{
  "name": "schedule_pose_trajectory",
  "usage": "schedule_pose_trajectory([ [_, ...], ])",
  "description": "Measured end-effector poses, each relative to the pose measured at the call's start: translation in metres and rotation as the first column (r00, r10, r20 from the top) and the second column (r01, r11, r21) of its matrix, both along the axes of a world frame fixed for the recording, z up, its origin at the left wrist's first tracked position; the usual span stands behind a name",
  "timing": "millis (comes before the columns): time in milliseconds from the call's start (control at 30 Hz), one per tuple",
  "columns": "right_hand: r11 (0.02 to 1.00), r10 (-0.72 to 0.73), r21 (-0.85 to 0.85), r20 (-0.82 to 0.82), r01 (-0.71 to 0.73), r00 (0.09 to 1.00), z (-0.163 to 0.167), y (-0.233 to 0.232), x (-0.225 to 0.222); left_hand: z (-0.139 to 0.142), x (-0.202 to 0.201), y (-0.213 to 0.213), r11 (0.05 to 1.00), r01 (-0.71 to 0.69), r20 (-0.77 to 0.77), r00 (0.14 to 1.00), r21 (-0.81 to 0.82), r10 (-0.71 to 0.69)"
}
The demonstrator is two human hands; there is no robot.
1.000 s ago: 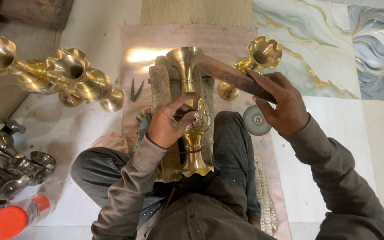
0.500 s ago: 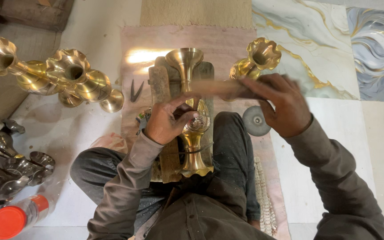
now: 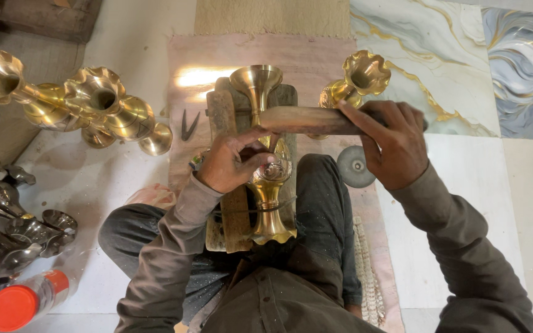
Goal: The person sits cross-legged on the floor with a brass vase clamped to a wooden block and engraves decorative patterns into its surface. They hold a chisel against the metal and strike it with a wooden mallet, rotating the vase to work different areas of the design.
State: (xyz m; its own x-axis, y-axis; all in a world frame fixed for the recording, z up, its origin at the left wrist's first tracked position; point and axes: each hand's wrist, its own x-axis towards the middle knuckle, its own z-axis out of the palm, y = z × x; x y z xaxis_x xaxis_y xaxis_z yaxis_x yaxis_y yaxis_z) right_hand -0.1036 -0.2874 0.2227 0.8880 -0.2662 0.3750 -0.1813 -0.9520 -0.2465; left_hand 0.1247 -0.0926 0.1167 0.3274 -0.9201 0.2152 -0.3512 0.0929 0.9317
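A tall brass vase (image 3: 265,179) lies along a wooden block (image 3: 229,117) in my lap, its flared mouth pointing away from me. My left hand (image 3: 232,160) rests on the vase's round middle, fingers pinched around a small tool that I cannot make out. My right hand (image 3: 390,145) grips a wooden stick (image 3: 306,120) held level across the vase's neck, just above the left hand.
Several polished brass vases (image 3: 94,105) lie at the left, one more brass vase (image 3: 356,80) behind the stick. Dull metal pieces (image 3: 7,222) and an orange-capped bottle (image 3: 23,302) sit at the lower left. A grey disc (image 3: 354,166) and small pincers (image 3: 188,126) lie on the floor.
The wooden stick has swung from a slant down to level across the vase's neck. My right hand came slightly toward me. The left hand stays on the vase.
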Motion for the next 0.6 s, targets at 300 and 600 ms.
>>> schedule_pose_trajectory([
  [300, 1.0, -0.031, -0.002, -0.027, 0.031, 0.999, -0.017, -0.002, -0.004, -0.005, 0.003, -0.004, 0.999, 0.032, -0.039, 0.999, -0.044, -0.034],
  [600, 0.982, -0.067, 0.168, -0.09, 0.082, 0.994, -0.012, -0.007, 0.003, -0.013, -0.017, 0.001, 0.989, -0.139, -0.08, 0.988, -0.054, 0.134],
])
